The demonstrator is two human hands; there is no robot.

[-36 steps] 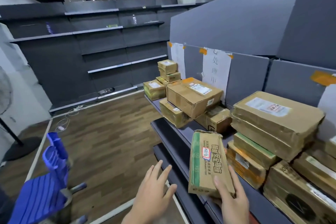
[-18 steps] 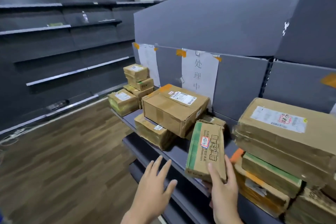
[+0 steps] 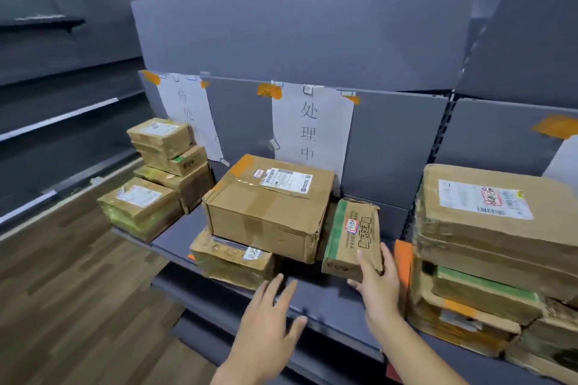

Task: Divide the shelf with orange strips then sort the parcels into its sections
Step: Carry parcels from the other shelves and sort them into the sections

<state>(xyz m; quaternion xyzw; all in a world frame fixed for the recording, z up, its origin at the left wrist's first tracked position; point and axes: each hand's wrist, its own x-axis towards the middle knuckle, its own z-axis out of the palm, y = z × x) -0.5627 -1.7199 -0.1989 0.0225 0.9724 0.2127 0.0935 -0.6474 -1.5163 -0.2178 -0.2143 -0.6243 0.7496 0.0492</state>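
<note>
My right hand (image 3: 377,284) grips the near end of a slim brown parcel with a green stripe (image 3: 350,234), which leans upright in the middle section of the grey shelf (image 3: 325,294), beside a large brown box (image 3: 266,206). That box sits on a flatter parcel (image 3: 231,256). My left hand (image 3: 266,319) hovers over the shelf's front edge, fingers spread, holding nothing. An orange strip (image 3: 403,262) lies on the shelf just right of the slim parcel. Left section holds several stacked parcels (image 3: 162,172). A tall stack of parcels (image 3: 488,247) fills the right section.
Paper signs (image 3: 312,125) are taped with orange tape to the shelf's back panel. Another sign (image 3: 187,112) hangs further left. Wooden floor (image 3: 62,291) lies to the left. Dark wall shelving (image 3: 62,116) runs along the far left. A lower shelf (image 3: 200,331) juts out below.
My right hand has carried the slim green-striped parcel forward and right, up onto the shelf beside the large box. My view has turned right toward the shelf. My left hand stays open.
</note>
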